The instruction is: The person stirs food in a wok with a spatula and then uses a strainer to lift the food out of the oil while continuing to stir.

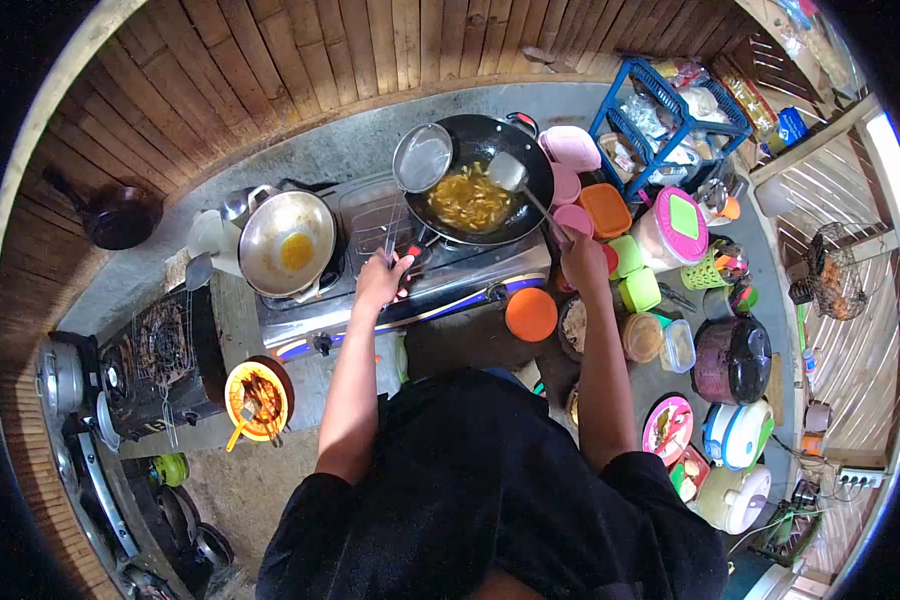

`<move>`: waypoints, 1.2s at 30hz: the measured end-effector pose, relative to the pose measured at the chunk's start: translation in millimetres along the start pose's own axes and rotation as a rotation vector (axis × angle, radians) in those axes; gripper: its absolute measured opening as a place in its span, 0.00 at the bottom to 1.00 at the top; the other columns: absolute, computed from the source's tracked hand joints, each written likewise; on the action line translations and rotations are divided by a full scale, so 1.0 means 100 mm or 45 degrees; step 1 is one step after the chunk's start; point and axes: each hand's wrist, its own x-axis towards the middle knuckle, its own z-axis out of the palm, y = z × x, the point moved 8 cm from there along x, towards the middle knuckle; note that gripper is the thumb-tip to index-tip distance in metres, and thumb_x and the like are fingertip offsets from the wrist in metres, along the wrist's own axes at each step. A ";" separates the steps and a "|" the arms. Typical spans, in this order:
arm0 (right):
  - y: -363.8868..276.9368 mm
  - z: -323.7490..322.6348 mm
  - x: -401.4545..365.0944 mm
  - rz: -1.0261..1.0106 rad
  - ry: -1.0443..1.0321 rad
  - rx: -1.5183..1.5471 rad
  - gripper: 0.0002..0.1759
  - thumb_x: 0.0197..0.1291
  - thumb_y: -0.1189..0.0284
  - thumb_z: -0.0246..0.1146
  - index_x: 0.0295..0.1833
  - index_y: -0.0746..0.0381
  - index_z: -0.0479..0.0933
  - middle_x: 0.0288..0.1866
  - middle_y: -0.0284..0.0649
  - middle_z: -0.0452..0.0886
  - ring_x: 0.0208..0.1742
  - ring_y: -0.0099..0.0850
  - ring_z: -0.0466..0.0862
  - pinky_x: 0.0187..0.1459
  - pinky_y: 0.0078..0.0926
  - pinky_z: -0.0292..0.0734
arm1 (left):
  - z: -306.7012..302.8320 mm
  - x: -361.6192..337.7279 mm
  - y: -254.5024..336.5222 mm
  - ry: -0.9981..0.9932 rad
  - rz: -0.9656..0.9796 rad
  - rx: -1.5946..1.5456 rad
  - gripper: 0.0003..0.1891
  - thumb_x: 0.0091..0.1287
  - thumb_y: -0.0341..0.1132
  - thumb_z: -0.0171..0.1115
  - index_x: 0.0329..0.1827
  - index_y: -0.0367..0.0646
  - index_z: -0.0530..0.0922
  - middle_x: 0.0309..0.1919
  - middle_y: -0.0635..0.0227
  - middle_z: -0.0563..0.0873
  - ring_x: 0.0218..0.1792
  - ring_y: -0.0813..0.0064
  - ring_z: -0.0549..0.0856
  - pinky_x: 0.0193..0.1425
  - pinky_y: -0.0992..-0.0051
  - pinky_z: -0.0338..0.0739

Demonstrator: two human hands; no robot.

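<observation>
My left hand (pixel 382 282) is closed around the thin handle of a wire-mesh strainer (pixel 423 158), right beside the wok's red-and-black handle. The strainer's round bowl overlaps the left rim of a black wok (pixel 518 222) on the stove. Pieces of food (pixel 465 200) lie in yellowish oil in the wok. My right hand (pixel 582 262) grips the long handle of a metal spatula (pixel 508 171), whose blade is inside the wok over the food's upper right edge.
A lighter pan (pixel 288 245) with a little oil stands on the left part of the stove (pixel 410 320). An orange bowl (pixel 257 400) of red sauce sits at lower left, near a grill (pixel 160 360). Several plastic containers (pixel 580 150) and a blue rack (pixel 660 125) crowd the right side.
</observation>
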 end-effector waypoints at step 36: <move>0.15 -0.14 0.32 -0.220 0.213 0.122 0.14 0.61 0.70 0.57 0.52 0.55 0.80 0.38 0.54 0.82 0.41 0.52 0.82 0.41 0.47 0.77 | 0.00 0.05 -0.01 0.003 0.015 0.068 0.18 0.65 0.47 0.63 0.35 0.40 0.71 0.20 0.66 0.83 0.15 0.75 0.83 0.15 0.75 0.74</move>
